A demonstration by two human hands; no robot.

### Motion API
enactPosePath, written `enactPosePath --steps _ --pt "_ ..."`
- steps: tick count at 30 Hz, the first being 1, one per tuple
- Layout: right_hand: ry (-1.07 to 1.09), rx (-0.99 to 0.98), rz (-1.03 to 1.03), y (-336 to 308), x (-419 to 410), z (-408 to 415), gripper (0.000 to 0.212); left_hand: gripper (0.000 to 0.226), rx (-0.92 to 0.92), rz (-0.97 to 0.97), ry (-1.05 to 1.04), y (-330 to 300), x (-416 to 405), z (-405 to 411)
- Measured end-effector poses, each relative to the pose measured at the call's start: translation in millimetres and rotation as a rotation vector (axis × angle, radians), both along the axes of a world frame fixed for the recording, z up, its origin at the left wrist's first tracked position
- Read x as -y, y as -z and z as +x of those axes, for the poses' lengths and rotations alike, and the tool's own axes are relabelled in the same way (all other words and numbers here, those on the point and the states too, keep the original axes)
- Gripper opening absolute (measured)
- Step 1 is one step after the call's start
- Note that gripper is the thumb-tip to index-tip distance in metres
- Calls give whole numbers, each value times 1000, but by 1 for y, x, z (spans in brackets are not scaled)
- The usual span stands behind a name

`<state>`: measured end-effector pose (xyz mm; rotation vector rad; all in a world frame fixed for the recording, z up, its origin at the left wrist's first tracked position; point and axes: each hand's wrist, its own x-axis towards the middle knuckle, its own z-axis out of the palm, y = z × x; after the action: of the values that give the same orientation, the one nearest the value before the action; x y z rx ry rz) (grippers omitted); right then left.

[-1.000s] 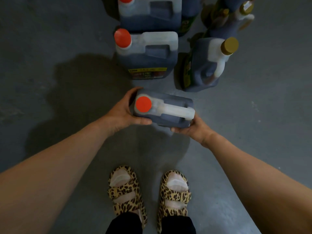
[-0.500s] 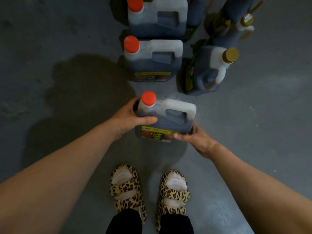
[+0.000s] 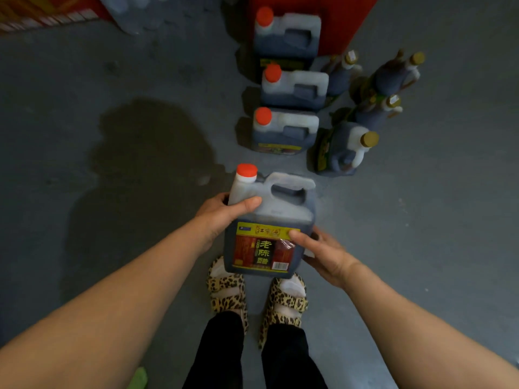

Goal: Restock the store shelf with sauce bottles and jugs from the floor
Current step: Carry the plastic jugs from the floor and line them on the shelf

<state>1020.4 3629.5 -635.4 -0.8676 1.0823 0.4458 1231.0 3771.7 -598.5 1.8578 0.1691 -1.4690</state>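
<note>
I hold a dark sauce jug (image 3: 269, 220) with a red cap and a red and yellow label above my feet. My left hand (image 3: 222, 214) grips its left shoulder below the neck, thumb across the front. My right hand (image 3: 323, 254) grips its lower right corner, thumb on the label. Three more red-capped jugs stand in a row on the floor beyond: the nearest jug (image 3: 283, 130), the middle jug (image 3: 293, 87), the far jug (image 3: 286, 37). To their right stand gold-capped jugs (image 3: 345, 148) and bottles (image 3: 393, 74).
The grey concrete floor (image 3: 112, 80) spreads to the left and right of the row. A red box or shelf base (image 3: 345, 21) stands behind the far jug. Red and yellow packaging (image 3: 42, 9) lies at the top left. My feet in leopard sandals (image 3: 252, 296) are below the held jug.
The jug has risen off the floor and come toward me, its label now facing up at the camera. The view has tilted up, bringing more jugs and the red base into sight.
</note>
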Motion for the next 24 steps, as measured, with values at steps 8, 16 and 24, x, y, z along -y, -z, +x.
enactPosePath --steps 8,16,24 --pt "9 -45 -56 -137 -8 49 86 33 -34 -12 -203 -132 -15 19" --pt "-137 62 -174 -307 -7 110 72 64 61 -94 -192 -297 -45 51" --pt "-379 352 -265 -495 -30 196 44 97 256 -169 -422 -492 -96 100"
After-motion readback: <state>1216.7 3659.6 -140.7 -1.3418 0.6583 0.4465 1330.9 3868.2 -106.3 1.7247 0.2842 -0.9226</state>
